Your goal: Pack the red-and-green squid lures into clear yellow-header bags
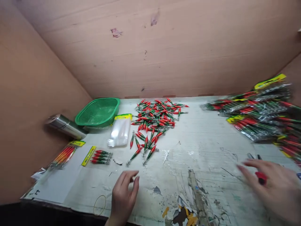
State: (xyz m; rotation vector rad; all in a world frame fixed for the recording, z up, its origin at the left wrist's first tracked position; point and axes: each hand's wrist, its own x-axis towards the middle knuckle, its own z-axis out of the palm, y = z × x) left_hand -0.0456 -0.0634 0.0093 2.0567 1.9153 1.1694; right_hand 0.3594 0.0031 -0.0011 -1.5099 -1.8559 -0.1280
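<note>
My left hand [124, 193] rests near the front of the table with its fingers loosely bent, thumb apart and nothing between them. A thin rubber band [100, 205] lies just left of it. My right hand [272, 185], smeared by motion, is at the right with thumb and forefinger apart. Between them shows a red and black object [261, 178], partly hidden by the hand; I cannot make out its kind. In the middle lies a loose pile of red and green fishing lures [155, 114] with metal hooks. Several similar lures [101, 157] sit in a row on a clear bag with a yellow header [88, 156].
A stack of clear empty bags [119, 130] lies beside a green basket [97, 113]. A steel flask [67, 126] leans at the left above packed orange lures [66, 153]. Bagged lures [258, 116] are heaped at right. Cardboard walls [150, 62] enclose the worn tabletop [202, 150].
</note>
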